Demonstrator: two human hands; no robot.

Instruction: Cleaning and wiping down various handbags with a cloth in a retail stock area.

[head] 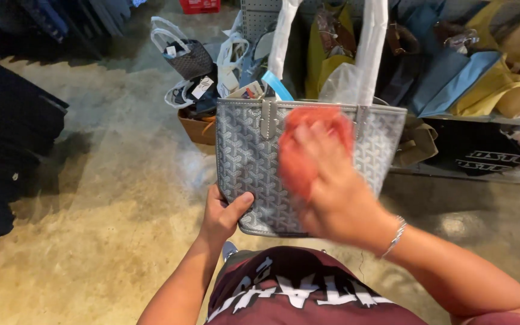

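Observation:
A grey patterned tote bag (248,156) with white handles hangs upright in front of me. My left hand (222,215) grips its lower left corner, thumb on the front face. My right hand (326,180), with a silver bracelet at the wrist, presses a red cloth (308,135) against the bag's front face; the hand and cloth are blurred by motion. Papers and a light blue item stick out of the bag's top.
A shelf (482,117) of yellow, blue and tan bags stands at the back right. More grey and white bags sit in a brown box (195,129) on the concrete floor behind the tote. Dark items line the left edge.

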